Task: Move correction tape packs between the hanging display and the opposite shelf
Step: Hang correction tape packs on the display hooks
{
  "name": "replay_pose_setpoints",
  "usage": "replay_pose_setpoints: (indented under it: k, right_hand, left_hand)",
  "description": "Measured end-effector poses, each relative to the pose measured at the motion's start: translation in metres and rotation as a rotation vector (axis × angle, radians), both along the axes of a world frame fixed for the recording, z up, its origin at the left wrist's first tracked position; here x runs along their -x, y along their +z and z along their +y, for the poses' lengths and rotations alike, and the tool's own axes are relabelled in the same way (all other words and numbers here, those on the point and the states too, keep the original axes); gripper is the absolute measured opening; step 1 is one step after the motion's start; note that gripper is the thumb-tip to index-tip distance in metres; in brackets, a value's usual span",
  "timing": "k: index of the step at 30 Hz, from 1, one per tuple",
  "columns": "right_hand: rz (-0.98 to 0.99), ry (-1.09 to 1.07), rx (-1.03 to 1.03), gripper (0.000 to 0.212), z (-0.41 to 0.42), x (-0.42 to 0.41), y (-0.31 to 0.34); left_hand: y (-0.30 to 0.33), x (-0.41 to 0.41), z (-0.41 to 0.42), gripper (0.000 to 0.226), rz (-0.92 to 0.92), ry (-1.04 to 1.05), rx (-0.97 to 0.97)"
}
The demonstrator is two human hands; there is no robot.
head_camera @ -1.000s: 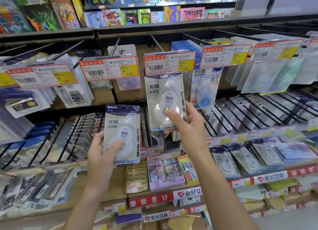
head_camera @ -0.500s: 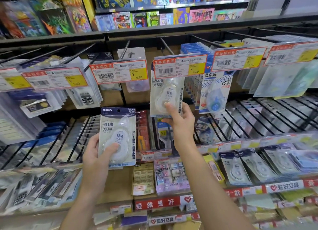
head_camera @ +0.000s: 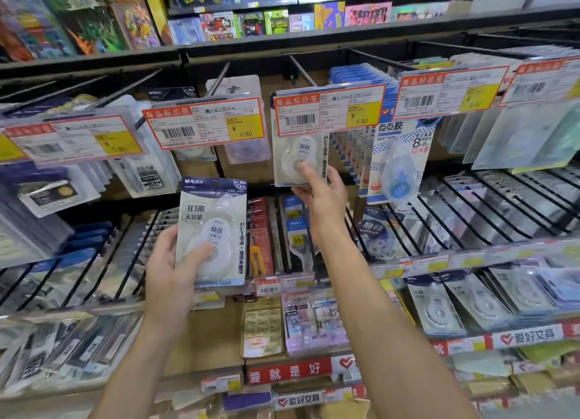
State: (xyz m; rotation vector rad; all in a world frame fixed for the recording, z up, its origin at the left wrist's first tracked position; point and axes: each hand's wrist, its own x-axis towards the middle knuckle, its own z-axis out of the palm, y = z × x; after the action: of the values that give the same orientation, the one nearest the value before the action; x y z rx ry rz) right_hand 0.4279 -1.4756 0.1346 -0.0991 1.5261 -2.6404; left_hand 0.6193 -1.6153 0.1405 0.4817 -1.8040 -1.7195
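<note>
Left hand (head_camera: 171, 276) grips a correction tape pack (head_camera: 212, 230) upright, thumb across its front, in front of the wire dividers (head_camera: 103, 261). Right hand (head_camera: 320, 196) pinches the lower edge of a second pack (head_camera: 298, 158) at the hanging display, directly behind a 5.80 price tag (head_camera: 329, 109) that covers its top. Just right hangs a blue dot-glue pack (head_camera: 398, 164); a 6.80 price tag (head_camera: 204, 123) sits left.

Stocked shop shelving (head_camera: 314, 32), bright light.
</note>
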Motion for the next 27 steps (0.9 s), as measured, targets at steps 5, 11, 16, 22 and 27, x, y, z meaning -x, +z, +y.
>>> replay_pose_setpoints:
  k: [5,11,16,22,27]
  right_hand:
    - [0.016,0.021,0.027,0.046,-0.009,0.015,-0.001]
    - [-0.030,0.032,0.060,0.040,-0.018,0.036,-0.002]
    - [-0.097,0.017,0.105,0.078,-0.022,0.050,-0.003]
    - [-0.125,0.015,0.130,0.076,-0.027,0.060,-0.002]
    - [-0.123,-0.002,0.095,0.097,-0.031,0.066,0.001]
  left_hand:
    - [0.002,0.008,-0.002,0.037,0.003,0.000,0.022]
    - [0.007,0.015,-0.006,0.034,0.022,0.006,0.078]
    - [0.009,0.020,-0.007,0.035,0.047,-0.002,0.075]
    - [0.006,0.022,-0.005,0.036,0.059,0.001,0.077]
    - [0.007,0.019,-0.006,0.034,0.065,0.006,0.083]
